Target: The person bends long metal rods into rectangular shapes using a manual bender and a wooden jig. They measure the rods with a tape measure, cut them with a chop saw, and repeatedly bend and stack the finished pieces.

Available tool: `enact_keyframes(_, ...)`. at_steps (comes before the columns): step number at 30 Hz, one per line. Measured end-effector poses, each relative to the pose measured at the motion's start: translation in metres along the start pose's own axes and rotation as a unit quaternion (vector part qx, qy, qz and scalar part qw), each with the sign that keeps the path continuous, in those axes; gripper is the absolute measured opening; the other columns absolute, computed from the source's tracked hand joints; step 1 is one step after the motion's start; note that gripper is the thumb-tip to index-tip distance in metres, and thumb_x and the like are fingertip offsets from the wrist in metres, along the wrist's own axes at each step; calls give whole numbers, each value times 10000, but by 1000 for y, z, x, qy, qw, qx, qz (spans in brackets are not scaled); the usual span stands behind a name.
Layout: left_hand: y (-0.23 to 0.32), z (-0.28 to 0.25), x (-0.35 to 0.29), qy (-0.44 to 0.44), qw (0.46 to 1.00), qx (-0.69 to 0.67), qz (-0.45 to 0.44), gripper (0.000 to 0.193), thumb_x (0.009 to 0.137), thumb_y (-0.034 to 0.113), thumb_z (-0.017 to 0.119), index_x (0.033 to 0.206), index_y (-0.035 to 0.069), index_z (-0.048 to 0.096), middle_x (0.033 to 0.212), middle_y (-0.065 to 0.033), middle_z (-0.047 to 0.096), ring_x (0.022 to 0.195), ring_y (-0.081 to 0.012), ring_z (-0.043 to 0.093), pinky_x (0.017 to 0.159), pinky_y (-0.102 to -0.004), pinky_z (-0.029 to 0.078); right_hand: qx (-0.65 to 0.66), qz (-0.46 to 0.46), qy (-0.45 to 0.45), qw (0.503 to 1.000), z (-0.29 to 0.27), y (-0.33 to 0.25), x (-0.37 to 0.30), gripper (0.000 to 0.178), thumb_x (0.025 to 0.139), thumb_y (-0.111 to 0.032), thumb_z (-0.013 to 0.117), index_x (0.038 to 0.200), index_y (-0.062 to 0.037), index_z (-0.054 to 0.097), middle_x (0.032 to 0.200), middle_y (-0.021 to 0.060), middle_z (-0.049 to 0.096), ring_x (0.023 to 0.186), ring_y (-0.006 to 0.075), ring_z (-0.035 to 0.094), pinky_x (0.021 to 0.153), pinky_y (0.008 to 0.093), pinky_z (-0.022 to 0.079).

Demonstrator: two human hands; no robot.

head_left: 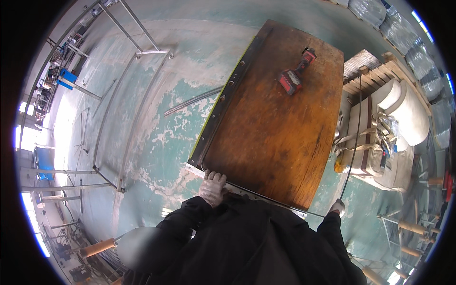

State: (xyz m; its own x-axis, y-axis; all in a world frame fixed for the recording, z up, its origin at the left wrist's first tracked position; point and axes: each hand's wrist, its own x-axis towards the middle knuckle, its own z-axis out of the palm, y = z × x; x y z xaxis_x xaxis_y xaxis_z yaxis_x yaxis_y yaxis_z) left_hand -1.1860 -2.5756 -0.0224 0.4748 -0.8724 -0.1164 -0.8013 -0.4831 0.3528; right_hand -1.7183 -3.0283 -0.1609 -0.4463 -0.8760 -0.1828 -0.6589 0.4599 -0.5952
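My left hand (212,187), in a white work glove, grips a thin bent metal rod (266,198) at the near left corner of a rusty brown work table (275,128). The rod runs along the table's near edge toward my right hand (337,207), also gloved, which holds it at the near right corner. From there the rod rises along the table's right side (354,133). A dark metal bar with a yellow-green edge (223,102) lies along the table's left side. A red and black cordless drill (297,72) rests on the far part of the table.
Steel tube frames (133,52) lie on the worn green floor to the left. A wooden pallet with white sacks and strapped bundles (384,123) stands at the right. Wooden-handled rods (97,247) lie at the lower left and lower right.
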Motion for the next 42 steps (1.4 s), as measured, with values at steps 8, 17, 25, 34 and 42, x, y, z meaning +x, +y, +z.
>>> enact_keyframes(8,-7,19,-6,34,998,49,-6,950,816,545,904,1540,15,594,1658,-230,538,1587,-467,455,1361,-596,337,101,44,-4,994,6,5,8,325,1079,-258,775,1244,14,836,1214,172,856,1117,325,781,1019,444,588)
enact_keyframes(17,-11,18,-3,-79,991,101,-25,1001,1028,676,658,1706,-31,451,1824,-266,368,1725,-472,273,1434,-578,167,145,60,-48,986,9,-7,18,384,1076,-249,757,1334,32,800,1307,200,831,1213,335,763,1091,450,578)
enact_keyframes(25,-21,25,-10,-33,997,74,-12,1016,971,668,745,1645,-59,522,1777,-288,433,1688,-495,341,1419,-594,219,66,14,-39,997,9,10,16,334,1103,-248,750,1293,21,809,1230,184,843,1126,322,767,1025,440,585)
enact_keyframes(34,-19,18,1,-99,990,91,-32,1006,977,672,723,1639,-56,515,1751,-301,461,1668,-482,378,1414,-575,232,87,31,-62,994,0,41,1,426,1041,9,601,1442,5,745,1348,163,814,1110,289,763,1014,413,589)
enact_keyframes(42,-35,36,8,-84,983,165,16,858,978,602,764,1534,-26,584,1581,-268,606,1507,-470,540,1351,-563,349,159,165,-163,960,-45,60,-74,632,1009,-121,696,1617,-15,562,1195,132,764,937,265,763,780,451,676)
